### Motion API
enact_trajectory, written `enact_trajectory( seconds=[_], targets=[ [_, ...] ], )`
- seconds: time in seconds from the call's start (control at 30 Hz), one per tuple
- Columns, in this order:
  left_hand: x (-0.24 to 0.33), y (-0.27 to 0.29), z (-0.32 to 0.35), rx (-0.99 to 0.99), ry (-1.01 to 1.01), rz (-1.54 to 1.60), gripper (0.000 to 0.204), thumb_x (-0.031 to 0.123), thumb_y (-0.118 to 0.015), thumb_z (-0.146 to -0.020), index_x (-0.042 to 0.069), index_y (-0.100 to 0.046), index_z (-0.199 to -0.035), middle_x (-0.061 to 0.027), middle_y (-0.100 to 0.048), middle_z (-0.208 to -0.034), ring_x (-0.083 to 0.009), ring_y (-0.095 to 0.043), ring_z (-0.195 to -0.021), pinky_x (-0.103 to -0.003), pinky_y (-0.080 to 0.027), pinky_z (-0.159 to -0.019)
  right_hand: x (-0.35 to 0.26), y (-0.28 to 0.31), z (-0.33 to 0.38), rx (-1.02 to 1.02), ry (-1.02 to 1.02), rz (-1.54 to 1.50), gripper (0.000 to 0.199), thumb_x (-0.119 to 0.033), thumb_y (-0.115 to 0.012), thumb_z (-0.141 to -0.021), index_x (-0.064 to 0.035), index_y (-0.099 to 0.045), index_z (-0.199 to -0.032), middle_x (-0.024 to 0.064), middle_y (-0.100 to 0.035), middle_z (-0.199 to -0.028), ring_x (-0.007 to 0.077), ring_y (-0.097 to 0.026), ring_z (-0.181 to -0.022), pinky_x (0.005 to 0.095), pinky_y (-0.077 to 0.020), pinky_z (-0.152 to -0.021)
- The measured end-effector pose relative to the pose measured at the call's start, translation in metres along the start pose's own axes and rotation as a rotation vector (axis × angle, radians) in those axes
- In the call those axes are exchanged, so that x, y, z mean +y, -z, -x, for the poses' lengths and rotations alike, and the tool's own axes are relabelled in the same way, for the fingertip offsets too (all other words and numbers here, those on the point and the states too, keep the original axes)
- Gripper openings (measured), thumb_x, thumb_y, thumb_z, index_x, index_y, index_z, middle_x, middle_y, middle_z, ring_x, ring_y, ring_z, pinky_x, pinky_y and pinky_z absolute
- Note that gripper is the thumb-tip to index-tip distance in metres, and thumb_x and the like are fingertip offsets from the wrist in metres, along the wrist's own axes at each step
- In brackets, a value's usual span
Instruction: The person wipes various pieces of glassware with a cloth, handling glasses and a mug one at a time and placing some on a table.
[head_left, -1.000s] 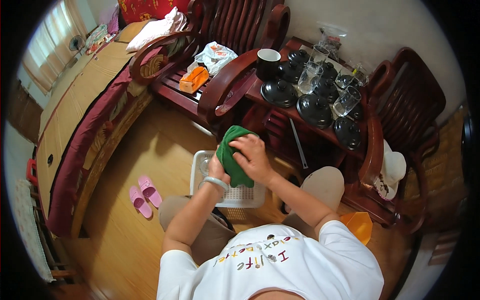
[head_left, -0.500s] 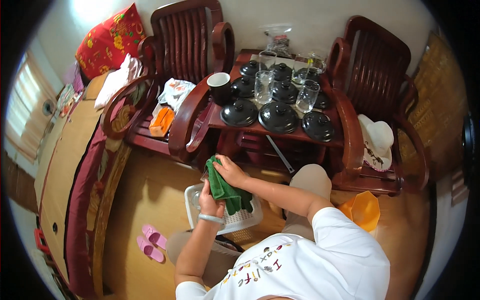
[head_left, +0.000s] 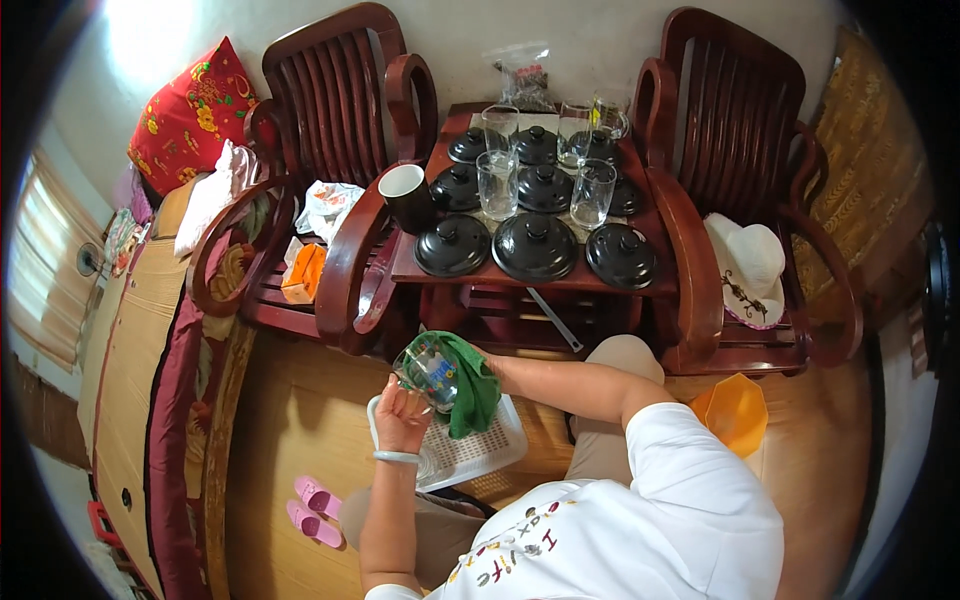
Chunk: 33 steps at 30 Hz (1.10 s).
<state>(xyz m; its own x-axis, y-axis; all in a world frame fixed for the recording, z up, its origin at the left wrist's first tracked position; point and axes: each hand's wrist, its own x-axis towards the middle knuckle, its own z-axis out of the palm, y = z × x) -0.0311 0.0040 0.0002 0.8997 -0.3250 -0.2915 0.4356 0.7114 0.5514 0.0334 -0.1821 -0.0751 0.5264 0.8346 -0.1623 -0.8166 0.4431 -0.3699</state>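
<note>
My left hand point(head_left: 402, 412) is closed around the lower side of a clear drinking glass point(head_left: 432, 372) with a coloured print, tilted above a white plastic basket point(head_left: 490, 452). A green cloth point(head_left: 474, 392) drapes over the far side of the glass and hangs down toward the basket. My right hand point(head_left: 487, 367) holds the cloth from behind; its fingers are covered by the folds. Ahead, several black knobbed lids point(head_left: 534, 246) lie on a dark red wooden table point(head_left: 410, 262), with clear glasses point(head_left: 592, 194) standing among them.
A dark mug point(head_left: 408, 205) stands by the table's left side. Wooden armchairs point(head_left: 345, 100) flank the table, the right one bearing a white hat point(head_left: 750, 265). An orange bin point(head_left: 733, 412) is on the floor at right, pink slippers point(head_left: 316, 510) at left. A grey bar point(head_left: 555, 318) sticks out under the table.
The glass, mostly covered by the cloth before, now shows clearly in my left hand. My right hand has gone from on top of the cloth to behind it. The view has shifted slightly.
</note>
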Motion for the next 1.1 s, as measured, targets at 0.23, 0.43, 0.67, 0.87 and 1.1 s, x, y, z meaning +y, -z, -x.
enact_trajectory(
  seconds=[0.23, 0.43, 0.67, 0.87, 1.1],
  targets=[
    [0.003, 0.007, -0.01, 0.243, -0.089, -0.207, 0.047, 0.031, -0.053, -0.091, 0.019, -0.029, -0.052, 0.0075, -0.026, -0.048, -0.007, -0.022, -0.044, -0.024, -0.021, -0.045, 0.014, -0.075, 0.013, 0.771, 0.203, 0.309, 0.038, -0.041, -0.043, -0.092, -0.0077, -0.062, -0.089, 0.0066, -0.064, -0.084, 0.0192, -0.06, -0.078, 0.0336, -0.0483, -0.073],
    [-0.012, 0.018, -0.023, 0.295, -0.238, -0.639, 0.034, 0.022, -0.058, -0.088, 0.016, -0.042, -0.059, 0.0075, -0.031, -0.053, -0.0049, -0.024, -0.047, -0.024, -0.018, -0.045, 0.049, -0.017, -0.015, 0.931, 0.983, 1.299, 0.042, -0.024, -0.047, -0.093, 0.0061, -0.042, -0.12, 0.0212, -0.049, -0.115, 0.0358, -0.048, -0.107, 0.0386, -0.0378, -0.094],
    [-0.008, 0.0, -0.021, 0.312, -0.225, -0.666, 0.037, 0.016, -0.061, -0.084, 0.012, -0.039, -0.054, 0.0071, -0.033, -0.052, -0.0045, -0.026, -0.047, -0.024, -0.019, -0.045, 0.025, -0.044, 0.011, 0.822, 1.056, 1.51, 0.034, -0.016, -0.049, -0.091, 0.004, -0.046, -0.118, 0.0201, -0.047, -0.118, 0.0354, -0.048, -0.108, 0.0364, -0.0383, -0.094],
    [0.006, 0.0, -0.015, 0.109, -0.228, -0.668, 0.037, 0.009, -0.058, -0.083, 0.011, -0.037, -0.054, 0.0063, -0.03, -0.051, -0.0047, -0.024, -0.047, -0.024, -0.019, -0.045, 0.001, -0.039, 0.01, 0.408, 0.588, 0.459, 0.037, -0.039, -0.038, -0.098, -0.0092, -0.055, -0.114, 0.0021, -0.06, -0.107, 0.0141, -0.055, -0.09, 0.0284, -0.0434, -0.084],
    [-0.005, 0.006, -0.021, -0.096, -0.081, -0.092, 0.04, 0.019, -0.046, -0.092, 0.015, -0.031, -0.055, 0.0037, -0.025, -0.048, -0.0096, -0.025, -0.044, -0.024, -0.024, -0.046, -0.006, -0.059, 0.017, 0.349, 0.201, 0.09, 0.052, -0.058, -0.038, -0.091, -0.0129, -0.063, -0.091, 0.0012, -0.064, -0.087, 0.0126, -0.057, -0.083, 0.031, -0.0487, -0.075]
  ],
)
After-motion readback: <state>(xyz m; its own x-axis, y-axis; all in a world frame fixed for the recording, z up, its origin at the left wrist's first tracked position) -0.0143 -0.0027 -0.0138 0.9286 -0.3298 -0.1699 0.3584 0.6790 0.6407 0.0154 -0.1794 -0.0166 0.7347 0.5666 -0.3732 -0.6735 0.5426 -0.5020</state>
